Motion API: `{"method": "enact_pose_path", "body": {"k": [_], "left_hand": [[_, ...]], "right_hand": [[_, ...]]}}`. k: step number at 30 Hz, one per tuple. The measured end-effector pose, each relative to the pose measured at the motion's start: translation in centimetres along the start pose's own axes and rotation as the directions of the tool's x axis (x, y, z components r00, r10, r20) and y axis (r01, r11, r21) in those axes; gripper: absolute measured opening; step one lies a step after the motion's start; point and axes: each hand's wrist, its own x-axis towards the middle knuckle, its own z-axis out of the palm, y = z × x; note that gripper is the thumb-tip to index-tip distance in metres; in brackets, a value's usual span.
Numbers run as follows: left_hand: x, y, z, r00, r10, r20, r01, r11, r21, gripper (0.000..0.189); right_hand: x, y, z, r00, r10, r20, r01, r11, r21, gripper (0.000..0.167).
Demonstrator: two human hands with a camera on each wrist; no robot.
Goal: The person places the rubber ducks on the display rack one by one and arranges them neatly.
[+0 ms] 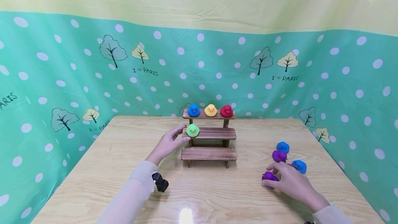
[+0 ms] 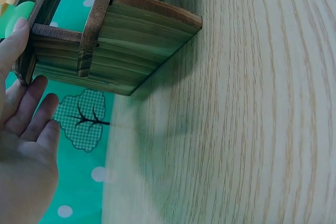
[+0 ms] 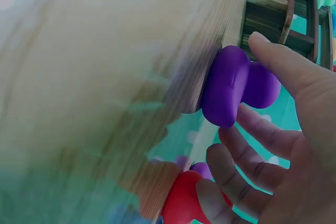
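My left hand is at the left end of the middle shelf of a small three-tier wooden display stand. Its thumb lies at the shelf's front edge and its fingers are at the back, gripping the end beside a green rubber duck. Over on the right, my right hand holds a purple rubber duck between thumb and fingers, low at the tabletop. Just past its curled lower fingers, the right wrist view shows a red duck, mostly hidden in the head view.
Blue, yellow and red ducks sit along the top shelf. Near the right hand lie a blue duck, another purple duck and a second blue duck. A patterned curtain surrounds the wood-grain table.
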Motion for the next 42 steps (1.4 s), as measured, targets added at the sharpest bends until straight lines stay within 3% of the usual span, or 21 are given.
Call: {"method": "enact_pose_path", "body": {"k": [7,18,24,37,42], "left_hand": [[-0.1,0.2,0.0,1.0,0.014,0.004,-0.014,1.0,-0.008,0.071],[-0.2,0.4,0.0,1.0,-0.001,-0.002,0.001,1.0,0.001,0.071],[-0.2,0.3,0.0,1.0,0.006,-0.001,-0.006,1.0,0.004,0.071],[-0.3,0.3,0.0,1.0,-0.009,0.0,0.009,1.0,-0.011,0.072],[-0.3,0.3,0.0,1.0,-0.014,0.003,0.014,1.0,-0.012,0.074]], "right_hand": [[-0.2,0.1,0.5,1.0,-0.013,0.005,0.013,0.999,-0.052,0.054],[0.1,0.2,0.8,0.998,-0.069,0.009,0.069,0.997,0.017,0.04],[0.2,0.0,0.8,0.993,-0.118,0.023,0.115,0.99,0.078,0.04],[0.6,-0.9,0.9,0.994,-0.098,0.043,0.094,0.992,0.088,0.038],[0.6,-1.6,0.6,0.993,-0.115,0.012,0.113,0.99,0.088,0.039]]}}
